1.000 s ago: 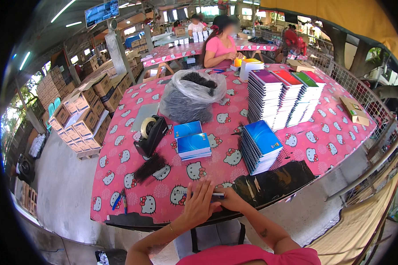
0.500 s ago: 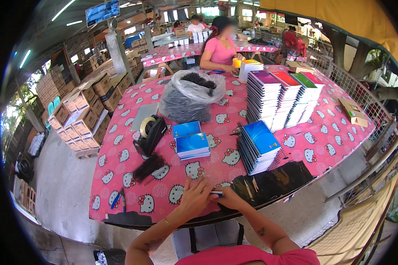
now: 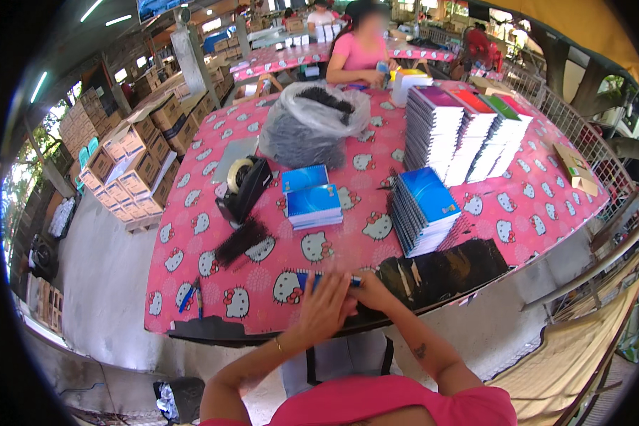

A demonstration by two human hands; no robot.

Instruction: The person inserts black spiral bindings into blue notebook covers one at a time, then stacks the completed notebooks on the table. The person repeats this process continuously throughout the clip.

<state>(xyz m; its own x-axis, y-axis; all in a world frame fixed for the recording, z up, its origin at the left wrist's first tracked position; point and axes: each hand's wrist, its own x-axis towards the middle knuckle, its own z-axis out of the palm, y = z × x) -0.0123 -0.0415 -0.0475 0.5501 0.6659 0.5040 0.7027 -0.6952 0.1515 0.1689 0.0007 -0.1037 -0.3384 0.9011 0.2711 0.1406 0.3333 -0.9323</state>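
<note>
A small blue notebook [image 3: 304, 278] lies at the table's near edge, mostly hidden under my hands. My left hand [image 3: 325, 302] rests over it, fingers stretched out and slightly blurred. On the notebook's right end, my right hand [image 3: 373, 291] is closed with bent fingers. Beyond them are two short piles of blue spiral notebooks [image 3: 314, 203]. A taller stack of blue spiral notebooks [image 3: 426, 206] stands to the right. Left of my hands lies a bunch of loose black spiral wires [image 3: 241, 241], near a black tape dispenser [image 3: 245, 190].
A plastic bag of black spirals [image 3: 312, 131] sits mid-table. Tall notebook stacks [image 3: 437, 135] rise at the back right. Pens [image 3: 195, 298] lie near the left edge, and a torn black patch [image 3: 444, 273] at the front. A co-worker in pink [image 3: 358, 53] works across the table.
The view has tilted downward. My left hand has shifted over the notebook, whose blue cover now shows beside its fingers. My right hand stays at the notebook's right end.
</note>
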